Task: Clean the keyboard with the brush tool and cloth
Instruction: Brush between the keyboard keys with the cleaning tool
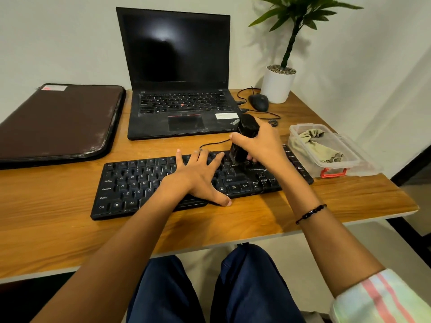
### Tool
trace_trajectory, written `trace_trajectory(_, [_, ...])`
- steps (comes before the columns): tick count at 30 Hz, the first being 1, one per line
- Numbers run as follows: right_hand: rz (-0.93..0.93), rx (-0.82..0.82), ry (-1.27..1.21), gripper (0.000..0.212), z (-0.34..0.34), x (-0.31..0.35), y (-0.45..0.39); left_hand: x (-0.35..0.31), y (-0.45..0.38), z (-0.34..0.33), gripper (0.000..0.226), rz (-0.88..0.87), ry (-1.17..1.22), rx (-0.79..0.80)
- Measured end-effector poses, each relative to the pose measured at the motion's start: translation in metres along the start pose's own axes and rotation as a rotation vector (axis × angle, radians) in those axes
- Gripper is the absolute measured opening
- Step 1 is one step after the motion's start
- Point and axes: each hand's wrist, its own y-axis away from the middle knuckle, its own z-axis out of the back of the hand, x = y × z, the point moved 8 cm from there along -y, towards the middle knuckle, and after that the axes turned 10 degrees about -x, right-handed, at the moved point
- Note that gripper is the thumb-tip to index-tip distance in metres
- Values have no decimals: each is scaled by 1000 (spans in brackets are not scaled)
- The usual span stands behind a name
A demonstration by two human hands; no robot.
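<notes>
Head view: right hand (261, 142) grips the stiff, light-looking black brush tool (243, 141) by its top; left hand (200, 176) lies spread, pressing the flat black keyboard (130, 183) still.

Worktop (256, 220): orange-brown wood grain. Keyboard (144, 183), centre: black, white legends. Brush tool (245, 138): black. Laptop (179, 73), 12 o'clock: black, red pointing nub, red trackpad edging. Sleeve case (58, 120), 10 o'clock: dark brown, black border. Mouse (258, 101), 1 o'clock: black. Plant pot (277, 86): white; leaves green. Box (331, 150), 3 o'clock: clear, orange-red clasp; cloth (314, 145) inside: pale olive-beige. Bracelet (311, 213): black beads. Trousers (245, 287): navy.
</notes>
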Motion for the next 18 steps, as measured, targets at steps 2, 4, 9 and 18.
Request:
trace_trajectory(2, [-44,152,33,19,-8,-3,2,-1,1,1,124,2,-1,0])
trace_trajectory(4, [-56,248,57,22,-12,-1,2,-1,1,1,124,0,2,-3])
trace_trajectory(9, [4,111,87,21,-3,4,0,-1,1,1,124,5,1,4])
trace_trajectory(18, [42,-86,93,20,16,-5,-8,-9,-3,3,132,8,36,65])
